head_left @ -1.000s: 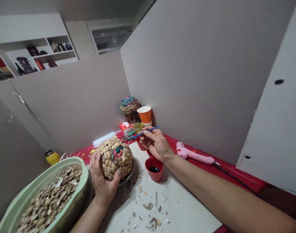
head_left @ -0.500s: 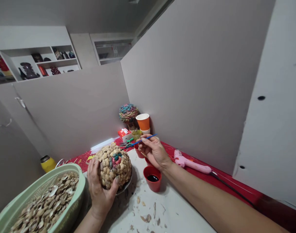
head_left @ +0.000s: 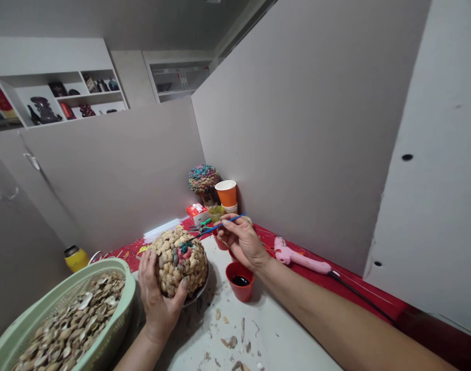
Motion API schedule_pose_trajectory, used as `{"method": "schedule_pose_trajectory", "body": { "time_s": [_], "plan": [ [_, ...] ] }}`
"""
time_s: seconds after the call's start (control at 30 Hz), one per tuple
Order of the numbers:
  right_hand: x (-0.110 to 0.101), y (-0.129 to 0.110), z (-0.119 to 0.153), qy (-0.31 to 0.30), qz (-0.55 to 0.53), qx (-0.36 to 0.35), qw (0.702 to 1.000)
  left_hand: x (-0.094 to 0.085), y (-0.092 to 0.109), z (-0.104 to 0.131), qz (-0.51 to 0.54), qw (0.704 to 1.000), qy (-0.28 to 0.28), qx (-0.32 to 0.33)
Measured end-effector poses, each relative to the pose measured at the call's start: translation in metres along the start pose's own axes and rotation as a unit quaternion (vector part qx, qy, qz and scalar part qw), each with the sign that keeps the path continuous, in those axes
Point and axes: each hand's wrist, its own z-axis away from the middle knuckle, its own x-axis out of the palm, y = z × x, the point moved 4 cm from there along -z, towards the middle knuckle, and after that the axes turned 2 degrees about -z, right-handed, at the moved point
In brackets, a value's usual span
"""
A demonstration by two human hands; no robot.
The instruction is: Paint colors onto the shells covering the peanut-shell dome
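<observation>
My left hand (head_left: 158,304) is wrapped round the near left side of a dome (head_left: 168,265) covered in pale beige shells. A few shells on its top are painted blue, pink and grey. The dome rests in a dark, shallow dish whose rim shows at the lower right. In my right hand (head_left: 246,245) a thin blue paintbrush (head_left: 209,231) is pinched between thumb and fingers, its dark tip at the dome's top beside the blue patch. Below that hand stands a red cup (head_left: 240,292) of dark liquid; other red cups are partly hidden behind the hand.
A green basket (head_left: 123,299) of loose shells stands at the left, near a yellow bottle (head_left: 76,259). Behind are a multicoloured shell-covered piece (head_left: 203,178), an orange paper cup (head_left: 226,195) and pliers. A pink glue gun (head_left: 300,260) lies right; shell scraps (head_left: 229,341) litter the white board.
The brush tip has moved down and left, from just above the dome to its top by the blue shells. My left hand keeps its hold. The view has shifted slightly.
</observation>
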Motion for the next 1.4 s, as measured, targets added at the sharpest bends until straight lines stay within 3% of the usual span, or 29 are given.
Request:
{"method": "schedule_pose_trajectory", "body": {
  "time_s": [1.4],
  "plan": [
    [-0.0001, -0.0076, -0.0024, 0.006, -0.012, -0.006, 1.0, 0.0012, -0.0013, 0.0018, 0.005, 1.0, -0.003, 0.008]
  ]
}}
